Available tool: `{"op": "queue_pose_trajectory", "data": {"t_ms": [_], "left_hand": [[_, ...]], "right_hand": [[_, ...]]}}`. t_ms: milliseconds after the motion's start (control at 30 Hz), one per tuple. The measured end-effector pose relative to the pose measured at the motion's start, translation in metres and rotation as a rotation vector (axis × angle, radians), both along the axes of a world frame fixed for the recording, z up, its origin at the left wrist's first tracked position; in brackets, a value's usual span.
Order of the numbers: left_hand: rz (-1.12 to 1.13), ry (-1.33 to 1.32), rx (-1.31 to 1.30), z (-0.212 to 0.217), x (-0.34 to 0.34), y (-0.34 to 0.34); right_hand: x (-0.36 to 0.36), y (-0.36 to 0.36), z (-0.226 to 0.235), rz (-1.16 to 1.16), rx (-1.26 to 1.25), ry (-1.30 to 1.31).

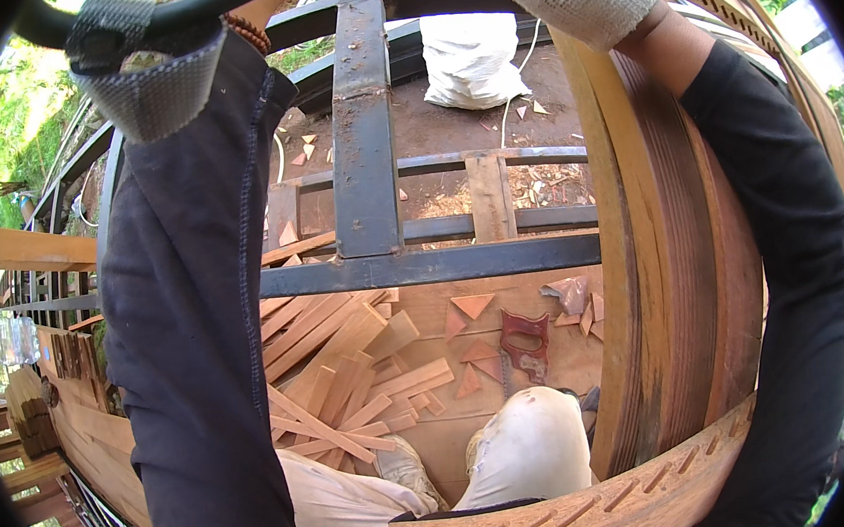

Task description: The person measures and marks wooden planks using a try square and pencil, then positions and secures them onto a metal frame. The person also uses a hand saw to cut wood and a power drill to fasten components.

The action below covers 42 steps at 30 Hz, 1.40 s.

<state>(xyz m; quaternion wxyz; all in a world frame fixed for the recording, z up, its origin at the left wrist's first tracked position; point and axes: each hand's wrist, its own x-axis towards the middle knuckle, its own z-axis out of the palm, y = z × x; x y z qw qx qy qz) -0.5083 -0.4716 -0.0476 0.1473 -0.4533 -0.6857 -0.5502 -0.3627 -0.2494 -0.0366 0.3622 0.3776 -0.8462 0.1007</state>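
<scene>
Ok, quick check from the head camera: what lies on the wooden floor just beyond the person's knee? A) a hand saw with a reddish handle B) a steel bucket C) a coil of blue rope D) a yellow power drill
A: a hand saw with a reddish handle lies flat on the plank floor, among triangular wood offcuts and just above the pale-trousered knee.
</scene>
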Motion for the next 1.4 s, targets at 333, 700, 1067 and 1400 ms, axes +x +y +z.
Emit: {"op": "queue_pose_trajectory", "data": {"t_ms": [333, 700, 1067, 1400], "left_hand": [[-0.034, 0.020, 0.026, 0.002, 0.005, 0.003], [-0.082, -0.018, 0.062, 0.002, 0.007, -0.003], [-0.030, 0.018, 0.037, 0.000, 0.011, 0.005], [-0.021, 0.032, 0.045, 0.000, 0.010, 0.005]], "right_hand": [[-0.006, -0.003, -0.009, -0.117, 0.124, 0.111], [-0.017, -0.013, -0.008, 0.118, 0.003, 0.126], [-0.028, 0.000, -0.014, 0.053, -0.006, 0.117], [-0.024, -0.003, -0.012, -0.015, 0.076, 0.138]]}}
